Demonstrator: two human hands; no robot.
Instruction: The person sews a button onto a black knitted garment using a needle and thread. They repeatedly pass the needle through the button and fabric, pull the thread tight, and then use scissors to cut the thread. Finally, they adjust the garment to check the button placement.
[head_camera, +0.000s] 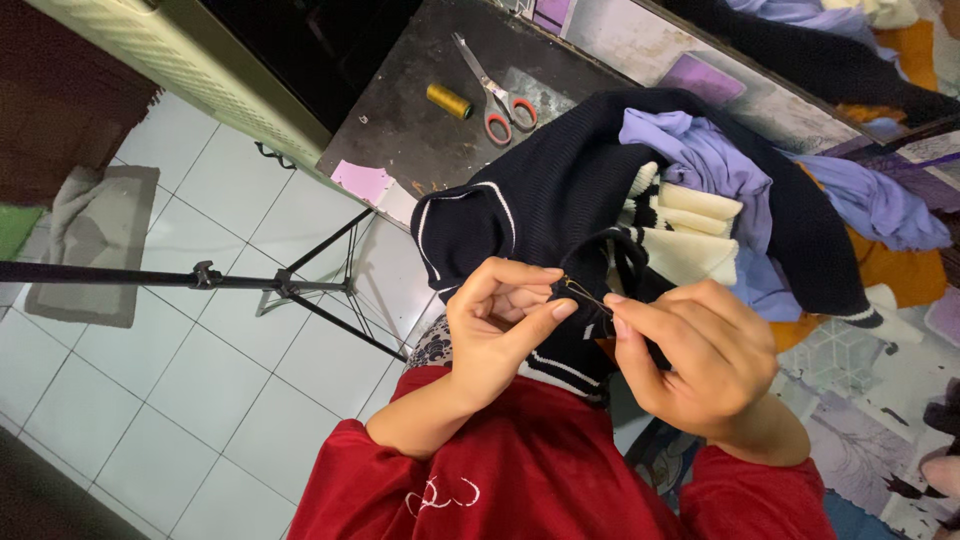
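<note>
The person is wearing a loose, deep red short-sleeved top of soft matte fabric (540, 470), its wide sleeves ending above the elbows and leaving both forearms bare. A small looping emblem stitched in thin white thread (440, 493) is showing on the red cloth near the lower edge of the view, and the fabric is lying in soft folds across the chest and shoulders. The bare left hand (497, 325) and bare right hand (700, 355) are carrying no rings, watch or gloves, with short plain fingernails
</note>
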